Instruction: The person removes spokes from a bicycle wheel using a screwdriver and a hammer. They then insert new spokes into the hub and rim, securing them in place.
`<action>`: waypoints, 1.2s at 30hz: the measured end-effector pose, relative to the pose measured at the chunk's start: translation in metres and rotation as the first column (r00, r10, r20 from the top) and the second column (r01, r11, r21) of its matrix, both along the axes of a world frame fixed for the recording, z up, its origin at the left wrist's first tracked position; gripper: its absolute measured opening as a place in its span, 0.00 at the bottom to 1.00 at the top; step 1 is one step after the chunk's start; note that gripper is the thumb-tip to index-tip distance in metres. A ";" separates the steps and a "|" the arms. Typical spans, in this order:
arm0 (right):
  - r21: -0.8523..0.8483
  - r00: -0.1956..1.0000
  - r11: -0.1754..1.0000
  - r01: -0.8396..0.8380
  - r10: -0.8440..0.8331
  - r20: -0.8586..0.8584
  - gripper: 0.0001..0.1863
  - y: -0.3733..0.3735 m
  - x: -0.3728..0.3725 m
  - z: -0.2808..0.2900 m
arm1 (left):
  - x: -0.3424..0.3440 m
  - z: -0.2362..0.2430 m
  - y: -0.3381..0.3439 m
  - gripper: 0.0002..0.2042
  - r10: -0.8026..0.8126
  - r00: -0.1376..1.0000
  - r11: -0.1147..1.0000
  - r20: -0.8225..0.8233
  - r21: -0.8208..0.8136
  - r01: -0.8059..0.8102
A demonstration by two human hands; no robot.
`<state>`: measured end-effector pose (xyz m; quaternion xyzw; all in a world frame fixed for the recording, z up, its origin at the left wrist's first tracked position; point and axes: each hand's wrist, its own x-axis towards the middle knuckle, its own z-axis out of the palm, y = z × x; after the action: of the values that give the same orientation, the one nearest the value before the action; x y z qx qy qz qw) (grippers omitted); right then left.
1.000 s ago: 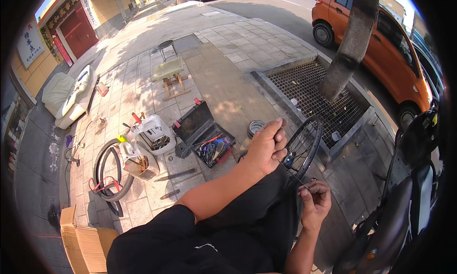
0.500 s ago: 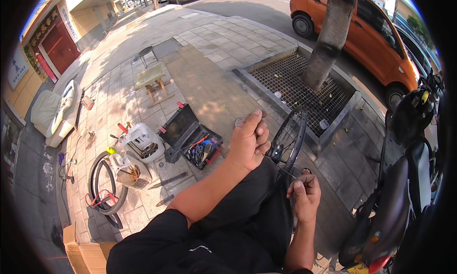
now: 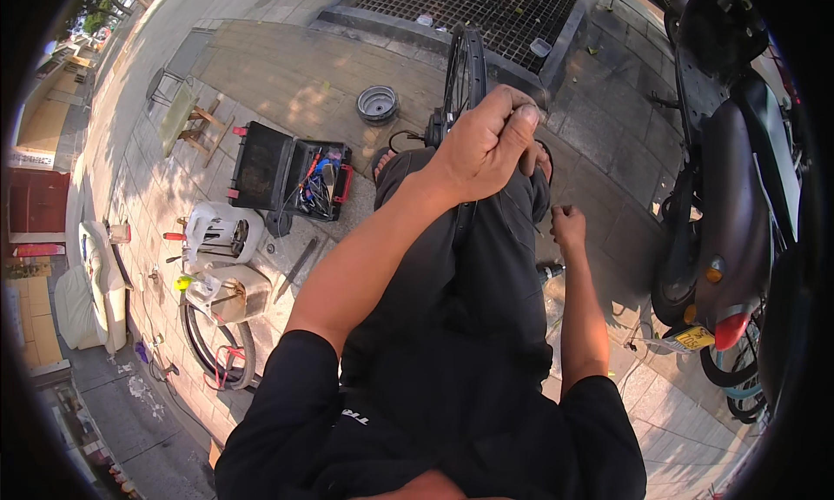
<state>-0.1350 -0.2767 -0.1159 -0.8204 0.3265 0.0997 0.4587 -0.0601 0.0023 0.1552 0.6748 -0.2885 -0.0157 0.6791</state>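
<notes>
My left hand (image 3: 493,144) is closed in a fist in front of an upright black spoked wheel (image 3: 475,61), at the height of its lower part; what the fingers hold, if anything, is hidden. The wheel has a dark hub (image 3: 435,128) and stands between my black-trousered legs. Lower and to the right, my right hand (image 3: 568,225) is curled closed beside my right leg, its contents too small to make out. Below it a dark tool (image 3: 549,272) lies partly behind the leg. A round metal part (image 3: 376,105) sits on the paving left of the wheel.
An open toolbox (image 3: 259,174), cut plastic jugs (image 3: 217,231), a long dark bar (image 3: 298,270), tyres (image 3: 200,339) and a wooden stool (image 3: 195,126) are at left, with a white sofa (image 3: 87,296). A scooter (image 3: 725,213) stands close right. A tree-pit grate (image 3: 512,18) lies ahead.
My view has tipped down and turned. My right hand has moved away from its spot by the wheel to beside my leg; the thin rod it held is no longer discernible.
</notes>
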 end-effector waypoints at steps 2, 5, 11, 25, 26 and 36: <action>-0.200 0.974 0.964 -0.178 0.143 -0.175 0.20 -0.006 -0.019 -0.059 | 0.015 -0.021 -0.006 0.13 0.104 0.979 0.943 0.175 0.296 -0.153; -0.069 0.931 0.955 -0.288 0.262 -0.253 0.22 0.013 -0.040 -0.095 | 0.026 -0.052 0.006 0.11 0.150 0.842 0.878 0.519 0.321 -0.354; -0.139 0.898 0.921 -0.363 0.305 -0.318 0.24 0.055 -0.048 -0.132 | 0.036 -0.048 0.029 0.08 0.325 0.925 0.882 0.198 0.291 -0.372; -0.182 0.849 0.834 -0.520 0.482 -0.216 0.20 0.097 -0.067 -0.231 | 0.083 -0.033 0.102 0.14 0.498 0.843 0.704 0.205 0.472 -0.531; -0.129 0.858 0.853 -0.505 0.479 -0.186 0.19 0.093 -0.068 -0.234 | 0.084 -0.035 0.104 0.14 0.476 0.851 0.717 0.221 0.463 -0.521; -0.076 0.838 0.850 -0.521 0.492 -0.235 0.21 0.031 -0.061 -0.233 | 0.106 -0.034 0.093 0.11 0.264 0.928 0.787 0.262 0.498 -0.364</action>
<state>-0.1957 -0.2460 -0.3485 -0.8920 0.1495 0.2798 0.3219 0.0462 0.0949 0.1211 0.8748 -0.2153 0.0779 0.4269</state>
